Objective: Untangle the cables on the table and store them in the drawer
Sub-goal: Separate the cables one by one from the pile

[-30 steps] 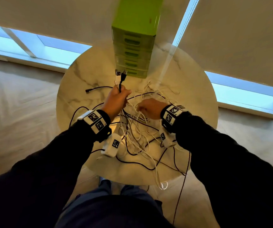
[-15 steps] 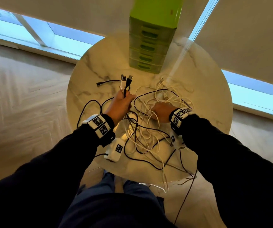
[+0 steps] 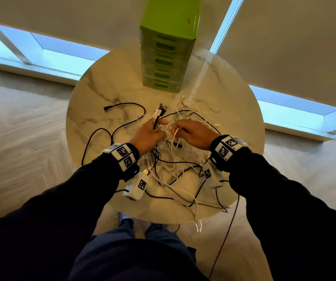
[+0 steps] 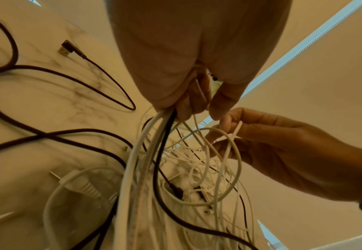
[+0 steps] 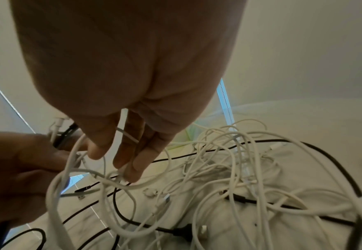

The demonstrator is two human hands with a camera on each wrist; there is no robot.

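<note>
Item: my left hand (image 3: 150, 135), fist closed around a bundle of cables (image 4: 150, 152), white and black, plug ends sticking up past the fingers.
Item: my right hand (image 3: 193, 133), pinching a thin white cable (image 4: 232, 137) just beside the left.
Item: tangle of cables (image 3: 175, 165), spread on the round marble surface (image 3: 94, 94) under both hands.
Item: green drawer unit (image 3: 166, 63), at the far edge, all drawers closed.

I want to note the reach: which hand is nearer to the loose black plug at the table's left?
Left. The left hand grips cable ends beside the black plug; the right hand is farther, beyond it.
</note>
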